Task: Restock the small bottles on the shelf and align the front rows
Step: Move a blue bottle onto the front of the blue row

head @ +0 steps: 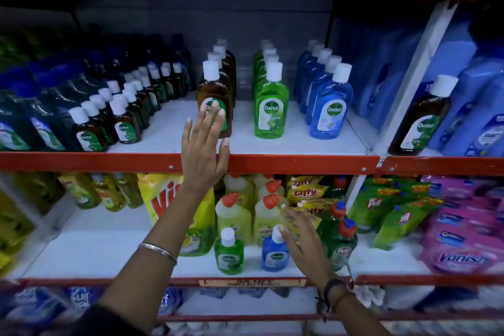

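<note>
On the upper white shelf (300, 142) stand three rows of Dettol bottles with white caps: brown (214, 90), green (271, 106) and blue (331, 109). My left hand (204, 150) lies flat, fingers spread, against the label of the front brown bottle. On the lower shelf stand a small green Dettol bottle (228, 252) and a small blue Dettol bottle (274, 254). My right hand (302, 237) is blurred and open, its fingers at the blue bottle's cap, not closed around it.
Rows of small brown bottles (122, 120) fill the upper shelf's left. A lone brown bottle (424, 117) and blue refill jugs (480, 106) stand at the right. Below are yellow pouches (169, 199), toilet cleaners (234, 215), green bottles and pink packs (463, 232).
</note>
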Demonstrator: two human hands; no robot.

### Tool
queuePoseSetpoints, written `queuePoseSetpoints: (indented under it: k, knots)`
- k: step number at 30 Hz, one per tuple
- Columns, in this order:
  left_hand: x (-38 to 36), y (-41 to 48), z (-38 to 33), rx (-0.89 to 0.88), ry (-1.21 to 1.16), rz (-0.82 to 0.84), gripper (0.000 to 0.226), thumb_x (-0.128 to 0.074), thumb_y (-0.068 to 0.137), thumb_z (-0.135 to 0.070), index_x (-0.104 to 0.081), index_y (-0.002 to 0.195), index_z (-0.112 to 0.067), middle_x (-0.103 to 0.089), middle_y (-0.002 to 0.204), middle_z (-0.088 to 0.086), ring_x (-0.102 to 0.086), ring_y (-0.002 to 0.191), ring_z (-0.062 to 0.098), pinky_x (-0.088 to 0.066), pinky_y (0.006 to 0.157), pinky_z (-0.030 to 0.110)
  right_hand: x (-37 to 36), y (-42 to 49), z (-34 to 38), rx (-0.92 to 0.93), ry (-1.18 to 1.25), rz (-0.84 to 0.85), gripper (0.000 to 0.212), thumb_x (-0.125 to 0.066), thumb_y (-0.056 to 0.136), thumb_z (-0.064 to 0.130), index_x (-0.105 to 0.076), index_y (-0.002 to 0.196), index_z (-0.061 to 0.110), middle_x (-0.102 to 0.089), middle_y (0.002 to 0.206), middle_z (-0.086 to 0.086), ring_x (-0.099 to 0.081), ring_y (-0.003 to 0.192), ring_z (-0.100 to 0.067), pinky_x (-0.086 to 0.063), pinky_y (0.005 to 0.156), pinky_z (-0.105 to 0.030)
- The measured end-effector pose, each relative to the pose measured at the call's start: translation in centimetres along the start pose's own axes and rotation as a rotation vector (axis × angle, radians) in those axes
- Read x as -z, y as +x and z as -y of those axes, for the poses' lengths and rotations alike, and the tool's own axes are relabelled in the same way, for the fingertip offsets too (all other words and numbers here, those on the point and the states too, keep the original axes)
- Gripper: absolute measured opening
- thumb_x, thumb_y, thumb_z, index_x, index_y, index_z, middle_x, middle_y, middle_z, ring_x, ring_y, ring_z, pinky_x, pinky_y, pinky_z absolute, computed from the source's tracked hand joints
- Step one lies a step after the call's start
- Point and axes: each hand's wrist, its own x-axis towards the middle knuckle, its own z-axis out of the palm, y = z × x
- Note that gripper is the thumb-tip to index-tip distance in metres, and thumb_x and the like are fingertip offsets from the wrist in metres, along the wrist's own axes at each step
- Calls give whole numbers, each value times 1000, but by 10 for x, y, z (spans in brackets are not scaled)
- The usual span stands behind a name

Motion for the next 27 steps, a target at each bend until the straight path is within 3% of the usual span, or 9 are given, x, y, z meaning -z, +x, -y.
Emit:
queuePoseSetpoints:
  k: [4, 7, 10, 14, 17, 21, 25, 27]
  knots:
    - [-10, -7, 17, 53, 145, 76, 54, -39, 99, -28, -27, 150, -18, -36, 154, 8, -23, 146, 20, -21, 116, 51, -16, -8, -21, -200, 45, 156, 53, -55, 87, 54, -42, 133, 31, -51, 133, 7, -49, 120, -12, -43, 98, -34]
    - [-18, -8, 22, 23, 237, 87, 55, -37, 98, -31, -26, 151, -21, -37, 154, 5, -25, 146, 22, -22, 115, 52, -23, -4, -30, -258, 70, 151, 42, -67, 86, 38, -51, 123, 27, -58, 123, 5, -53, 113, -14, -41, 90, -28]
    - [-21, -8, 27, 27, 263, 60, 55, -33, 99, -33, -24, 153, -24, -36, 154, 3, -26, 146, 22, -23, 114, 51, -19, 3, -29, -247, 121, 126, 31, -73, 82, 26, -56, 106, 37, -64, 109, 12, -59, 104, -7, -46, 85, -21]
    - [-22, -8, 25, 26, 270, 66, 54, -31, 99, -33, -24, 153, -24, -38, 154, 4, -26, 146, 21, -23, 115, 50, 3, 11, -13, -184, 192, 51, 37, -75, 80, 25, -57, 106, 45, -64, 109, 17, -58, 100, 9, -48, 79, -12]
    - [-22, -7, 23, 33, 268, 57, 54, -33, 99, -31, -27, 152, -23, -38, 153, 4, -26, 146, 21, -24, 115, 50, 32, 26, 12, -108, 252, -65, 35, -75, 77, 31, -61, 108, 40, -68, 108, 14, -62, 99, 0, -51, 79, -17]
    - [-20, -7, 21, 46, 257, 61, 55, -36, 97, -29, -28, 151, -23, -37, 153, 3, -28, 145, 21, -24, 114, 50, 81, 54, 58, 36, 303, -240, 43, -73, 75, 35, -64, 113, 19, -70, 108, 0, -65, 99, -15, -55, 82, -34]
    - [-19, -7, 20, 59, 247, 59, 52, -35, 97, -28, -33, 148, -20, -40, 152, 5, -31, 144, 23, -27, 113, 51, 133, 86, 108, 208, 346, -404, 30, -72, 78, 39, -63, 105, 30, -69, 99, 7, -66, 89, -11, -55, 72, -25]
    - [-18, -7, 19, 66, 243, 65, 51, -34, 97, -29, -35, 148, -19, -41, 151, 6, -32, 143, 24, -28, 112, 52, 155, 105, 123, 281, 354, -491, 24, -72, 81, 28, -63, 103, 31, -69, 97, 9, -64, 88, -10, -53, 76, -23]
